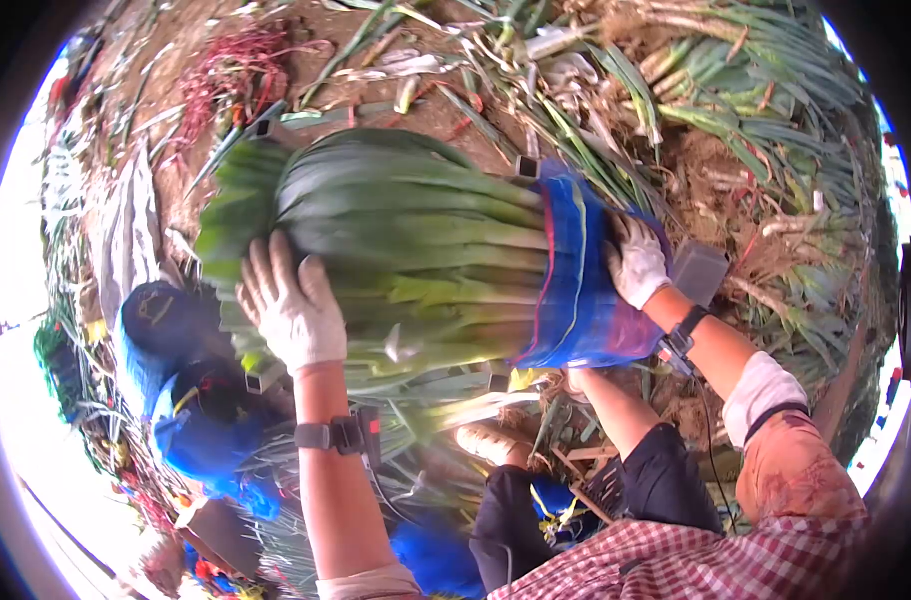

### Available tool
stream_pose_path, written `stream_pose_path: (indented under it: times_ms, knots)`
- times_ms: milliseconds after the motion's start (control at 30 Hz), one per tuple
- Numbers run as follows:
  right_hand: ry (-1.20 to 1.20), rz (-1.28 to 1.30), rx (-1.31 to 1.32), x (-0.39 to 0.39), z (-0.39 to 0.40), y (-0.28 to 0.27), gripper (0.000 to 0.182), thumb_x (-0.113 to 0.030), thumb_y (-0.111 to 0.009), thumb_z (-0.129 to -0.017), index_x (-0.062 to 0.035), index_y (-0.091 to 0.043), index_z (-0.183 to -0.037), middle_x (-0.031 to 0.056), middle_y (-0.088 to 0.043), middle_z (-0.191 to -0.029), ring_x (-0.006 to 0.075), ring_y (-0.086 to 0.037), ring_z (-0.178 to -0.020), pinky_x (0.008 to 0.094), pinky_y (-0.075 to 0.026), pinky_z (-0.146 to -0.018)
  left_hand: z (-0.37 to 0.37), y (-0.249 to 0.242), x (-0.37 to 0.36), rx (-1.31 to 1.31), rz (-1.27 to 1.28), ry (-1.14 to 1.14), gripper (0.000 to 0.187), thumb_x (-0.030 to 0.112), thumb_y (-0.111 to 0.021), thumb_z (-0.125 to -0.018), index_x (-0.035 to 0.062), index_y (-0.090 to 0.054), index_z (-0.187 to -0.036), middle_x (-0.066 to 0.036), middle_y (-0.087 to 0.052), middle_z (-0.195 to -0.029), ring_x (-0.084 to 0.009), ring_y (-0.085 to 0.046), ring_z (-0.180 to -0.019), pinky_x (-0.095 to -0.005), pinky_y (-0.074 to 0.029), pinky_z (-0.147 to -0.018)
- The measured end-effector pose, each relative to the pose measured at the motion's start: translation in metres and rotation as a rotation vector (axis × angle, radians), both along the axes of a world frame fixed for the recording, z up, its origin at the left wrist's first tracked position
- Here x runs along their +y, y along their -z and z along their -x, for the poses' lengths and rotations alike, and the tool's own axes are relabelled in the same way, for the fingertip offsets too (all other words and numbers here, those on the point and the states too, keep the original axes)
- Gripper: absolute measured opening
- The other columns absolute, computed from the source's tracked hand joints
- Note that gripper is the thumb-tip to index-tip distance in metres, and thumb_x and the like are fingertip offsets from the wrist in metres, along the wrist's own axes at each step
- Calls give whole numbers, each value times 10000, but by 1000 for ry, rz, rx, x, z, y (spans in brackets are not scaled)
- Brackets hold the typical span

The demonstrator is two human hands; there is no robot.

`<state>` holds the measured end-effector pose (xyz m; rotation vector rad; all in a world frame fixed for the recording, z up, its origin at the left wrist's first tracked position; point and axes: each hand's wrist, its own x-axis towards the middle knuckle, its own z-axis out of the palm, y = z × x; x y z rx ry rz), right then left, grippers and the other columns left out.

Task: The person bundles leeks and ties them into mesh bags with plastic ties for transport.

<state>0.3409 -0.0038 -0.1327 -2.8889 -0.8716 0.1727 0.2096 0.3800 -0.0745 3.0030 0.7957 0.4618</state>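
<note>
A large bundle of green leeks point(406, 230) lies sideways across the middle, its leafy ends to the left and its pale stalks to the right. Around the stalk end is a blue mesh bag point(576, 265) with a red edge. My left hand point(294, 305), in a white glove, rests on the near leafy side with its fingers spread. On the right, my right hand point(636, 262), also gloved, lies against the blue bag with its fingers apart; some fingertips are hard to make out.
Loose leeks point(766, 100) are piled at the upper right. Red strings point(238, 75) lie on the soil at the upper left. Blue bagged bundles point(201, 425) stand at the lower left. A wooden crate piece point(591, 453) is near my legs.
</note>
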Motion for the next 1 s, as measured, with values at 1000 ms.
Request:
stream_pose_path:
  times_ms: [1000]
  knots:
    - [19, 5, 278, -3, -24, 22, 612, -251, -495, -730, 30, -337, -1250, 225, -371, -1227, 413, -319, -1161, 503, -227, -990, -18, 3, 2, 28, 139, -24, 450, 283, -274, -888, 11, -442, -1204, -246, -407, -1243, -437, -356, -1161, -522, -216, -993]
